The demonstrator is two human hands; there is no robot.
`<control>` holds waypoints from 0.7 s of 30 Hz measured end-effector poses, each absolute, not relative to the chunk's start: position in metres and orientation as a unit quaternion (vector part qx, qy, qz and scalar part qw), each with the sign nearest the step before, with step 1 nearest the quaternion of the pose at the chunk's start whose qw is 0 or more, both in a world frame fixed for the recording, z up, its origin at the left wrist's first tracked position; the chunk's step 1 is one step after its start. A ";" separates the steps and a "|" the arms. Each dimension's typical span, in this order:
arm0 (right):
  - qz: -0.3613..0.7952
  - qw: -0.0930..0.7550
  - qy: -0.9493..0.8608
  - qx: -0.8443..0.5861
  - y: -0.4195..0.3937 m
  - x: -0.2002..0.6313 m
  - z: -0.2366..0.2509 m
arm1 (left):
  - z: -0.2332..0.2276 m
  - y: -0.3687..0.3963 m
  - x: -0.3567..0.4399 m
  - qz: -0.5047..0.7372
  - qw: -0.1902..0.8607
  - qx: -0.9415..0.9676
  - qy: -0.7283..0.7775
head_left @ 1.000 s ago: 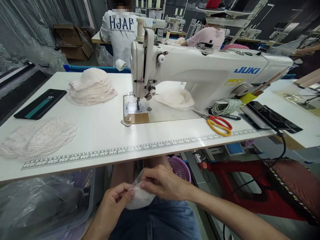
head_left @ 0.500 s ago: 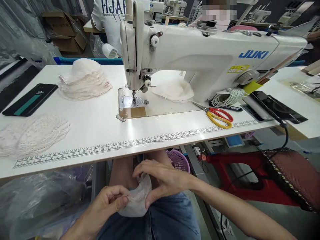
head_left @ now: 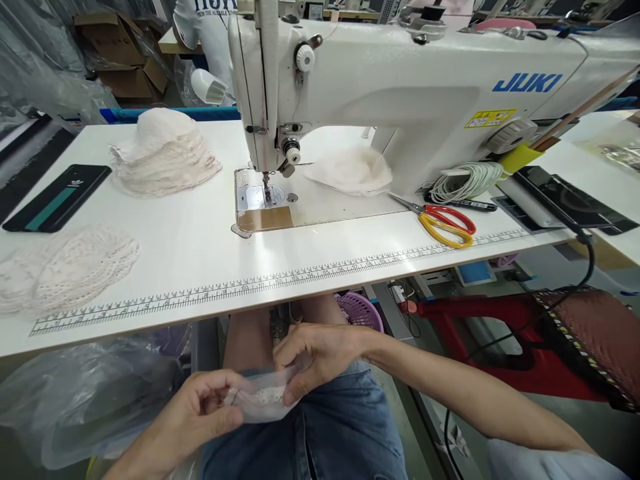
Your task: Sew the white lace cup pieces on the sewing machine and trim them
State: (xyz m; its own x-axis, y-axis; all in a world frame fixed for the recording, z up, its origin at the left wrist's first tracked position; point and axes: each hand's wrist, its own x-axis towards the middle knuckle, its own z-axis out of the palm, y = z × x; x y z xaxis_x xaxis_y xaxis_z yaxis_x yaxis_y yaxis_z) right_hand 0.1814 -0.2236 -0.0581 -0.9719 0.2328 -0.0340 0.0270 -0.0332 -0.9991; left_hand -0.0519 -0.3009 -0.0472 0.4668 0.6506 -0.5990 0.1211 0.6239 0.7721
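Low over my lap, both hands hold one small piece of pale lace fabric (head_left: 260, 400). My left hand (head_left: 200, 407) pinches its left edge between thumb and fingers. My right hand (head_left: 315, 353) grips its right edge, fingers curled over the top. The piece is stretched flat between them, below the front edge of the white sewing table (head_left: 200, 253). A white JUKI sewing machine (head_left: 400, 87) stands on the table beyond my hands.
A stack of pale moulded cups (head_left: 160, 157) and a flat pile of lace pieces (head_left: 65, 267) lie at the left. A phone (head_left: 55, 200), another white cup (head_left: 350, 170), red and yellow scissors (head_left: 445, 223), coiled cord (head_left: 465, 180). Plastic bag (head_left: 85, 393), purple basket (head_left: 360, 310).
The lace piece went from bunched and upright to spread flat between my hands. My right hand slid from over it to its right edge. The view tilted down, closer to the table.
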 end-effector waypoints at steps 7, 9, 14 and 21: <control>0.712 0.064 -0.694 -0.090 -0.222 0.183 -0.058 | -0.034 -0.284 -0.032 0.088 0.701 0.490 0.511; 0.718 0.057 -0.686 -0.103 -0.222 0.185 -0.059 | -0.034 -0.283 -0.030 0.085 0.699 0.487 0.517; 0.690 0.074 -0.708 -0.132 -0.227 0.184 -0.063 | -0.035 -0.285 -0.031 0.087 0.687 0.491 0.529; 0.648 0.072 -0.747 -0.132 -0.229 0.180 -0.059 | -0.032 -0.286 -0.039 0.055 0.673 0.501 0.542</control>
State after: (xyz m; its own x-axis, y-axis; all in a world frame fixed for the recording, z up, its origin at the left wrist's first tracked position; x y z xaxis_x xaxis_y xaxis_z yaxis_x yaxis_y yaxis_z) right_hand 0.1796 -0.2288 -0.0595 -0.9548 0.2901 -0.0643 0.1046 0.1256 -0.9866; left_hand -0.0386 -0.2863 -0.0325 0.4072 0.6166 -0.6738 0.4688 0.4921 0.7336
